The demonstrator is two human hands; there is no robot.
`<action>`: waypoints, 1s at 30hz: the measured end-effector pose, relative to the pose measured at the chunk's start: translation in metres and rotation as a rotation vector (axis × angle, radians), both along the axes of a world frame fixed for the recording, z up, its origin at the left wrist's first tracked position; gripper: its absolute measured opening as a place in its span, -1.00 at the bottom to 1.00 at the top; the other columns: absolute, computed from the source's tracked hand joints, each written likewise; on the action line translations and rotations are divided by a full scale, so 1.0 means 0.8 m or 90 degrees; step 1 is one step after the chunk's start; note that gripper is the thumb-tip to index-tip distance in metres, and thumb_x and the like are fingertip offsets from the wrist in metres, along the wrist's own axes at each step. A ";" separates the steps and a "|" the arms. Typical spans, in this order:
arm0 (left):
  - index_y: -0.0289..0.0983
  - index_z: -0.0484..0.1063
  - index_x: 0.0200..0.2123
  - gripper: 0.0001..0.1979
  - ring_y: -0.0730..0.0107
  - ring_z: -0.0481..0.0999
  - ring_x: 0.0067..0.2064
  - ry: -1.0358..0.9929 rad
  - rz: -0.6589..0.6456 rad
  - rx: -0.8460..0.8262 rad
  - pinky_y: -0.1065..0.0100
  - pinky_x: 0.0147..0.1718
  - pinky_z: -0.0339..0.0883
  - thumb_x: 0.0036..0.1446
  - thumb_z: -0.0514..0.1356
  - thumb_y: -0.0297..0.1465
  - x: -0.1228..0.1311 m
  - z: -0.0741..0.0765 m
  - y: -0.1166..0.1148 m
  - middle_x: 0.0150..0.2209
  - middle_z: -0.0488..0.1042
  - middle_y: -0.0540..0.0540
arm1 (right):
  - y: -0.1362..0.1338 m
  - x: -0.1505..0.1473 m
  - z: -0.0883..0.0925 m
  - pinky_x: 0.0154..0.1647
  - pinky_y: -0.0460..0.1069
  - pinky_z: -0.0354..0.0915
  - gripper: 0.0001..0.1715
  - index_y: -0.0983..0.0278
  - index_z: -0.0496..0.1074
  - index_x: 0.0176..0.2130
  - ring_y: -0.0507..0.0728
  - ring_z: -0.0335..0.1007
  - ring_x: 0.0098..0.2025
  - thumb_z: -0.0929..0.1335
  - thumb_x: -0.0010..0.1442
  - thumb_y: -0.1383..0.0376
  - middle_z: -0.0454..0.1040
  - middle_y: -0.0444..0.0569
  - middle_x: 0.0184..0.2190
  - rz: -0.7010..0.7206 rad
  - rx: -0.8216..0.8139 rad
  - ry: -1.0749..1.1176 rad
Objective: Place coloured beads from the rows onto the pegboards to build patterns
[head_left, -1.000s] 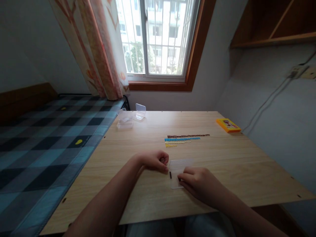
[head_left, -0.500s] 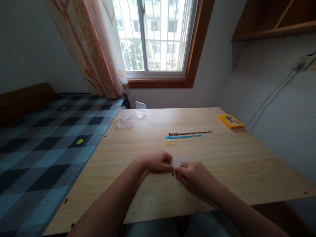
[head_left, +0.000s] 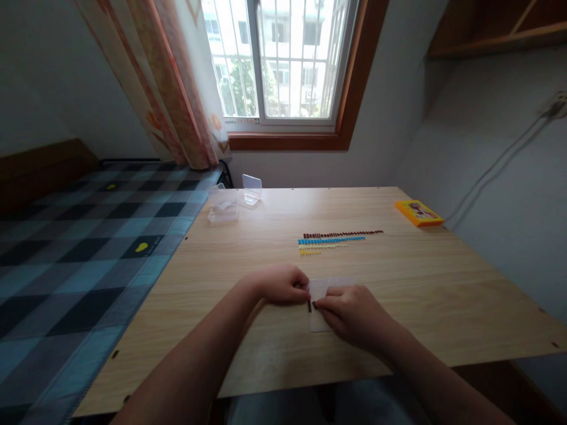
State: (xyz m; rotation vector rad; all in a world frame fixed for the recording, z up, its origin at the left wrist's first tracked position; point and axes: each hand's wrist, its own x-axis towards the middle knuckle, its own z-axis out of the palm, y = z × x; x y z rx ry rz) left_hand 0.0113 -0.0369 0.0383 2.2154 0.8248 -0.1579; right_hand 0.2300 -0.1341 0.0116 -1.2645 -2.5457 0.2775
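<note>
Wooden table (head_left: 261, 248), worker seated at its near edge. Clear plate (head_left: 336, 281) lies flat on the surface, nearer the near edge than the far one, about midway between left and right edges. Dark strip (head_left: 309, 307) sits at the plate's left edge, lengthwise along it.

Left hand (head_left: 283, 284): fingers curled, thumb tip at the plate's left edge, close by the upper end of the dark strip. Whether it grips anything cannot be told.

Right hand (head_left: 349, 310): over the plate, thumb and forefinger pinched together on a small dark piece (head_left: 314, 304), just right of the strip. The two hands are near each other, with a narrow gap between fingertips.

Beyond the plate, toward the far edge, four rows of small pieces run left to right: brown row (head_left: 341, 234) farthest, then blue row (head_left: 330, 240), pale row (head_left: 322, 247), and yellow row (head_left: 310, 253) nearest. Brown row longest, yellow shortest.

Far left corner: clear boxes (head_left: 224, 213), one lid upright. Yellow-orange box (head_left: 419, 213) near the far right corner, at the right edge.
</note>
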 end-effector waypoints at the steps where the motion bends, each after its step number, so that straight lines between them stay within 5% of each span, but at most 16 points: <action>1: -0.27 0.45 -0.47 -0.83 0.49 0.24 -0.49 0.000 -0.003 -0.001 0.40 -0.50 0.04 0.13 0.19 -0.33 0.000 0.000 0.000 -0.56 0.32 0.10 | 0.000 -0.002 0.001 -0.31 -0.02 0.14 -0.77 0.15 0.60 -0.24 0.07 0.48 -0.34 0.33 0.37 0.32 0.61 -0.13 -0.30 -0.006 0.000 0.001; 8: -0.28 0.47 -0.45 -0.81 0.49 0.25 -0.47 0.005 -0.007 -0.013 0.41 -0.49 0.06 0.13 0.19 -0.30 -0.001 -0.001 0.002 -0.55 0.32 0.10 | -0.001 -0.006 0.000 -0.25 -0.03 0.21 -0.72 0.14 0.60 -0.09 0.10 0.52 -0.27 0.30 0.38 0.34 0.64 -0.10 -0.24 -0.008 0.001 0.040; 13: -0.28 0.50 -0.43 -0.79 0.49 0.25 -0.48 0.004 0.005 -0.018 0.41 -0.50 0.05 0.13 0.22 -0.27 -0.002 -0.002 0.001 -0.55 0.33 0.11 | -0.003 -0.003 -0.006 -0.30 -0.03 0.19 -0.76 0.19 0.60 -0.25 0.09 0.49 -0.34 0.32 0.34 0.35 0.60 -0.08 -0.33 -0.026 0.016 0.041; 30: -0.28 0.51 -0.43 -0.80 0.50 0.25 -0.48 -0.001 0.020 -0.031 0.41 -0.49 0.06 0.12 0.23 -0.27 -0.002 -0.003 0.002 -0.56 0.33 0.11 | -0.002 -0.008 -0.002 -0.28 -0.04 0.22 -0.73 0.16 0.62 -0.23 0.09 0.53 -0.31 0.31 0.35 0.34 0.61 -0.09 -0.31 -0.032 -0.010 0.012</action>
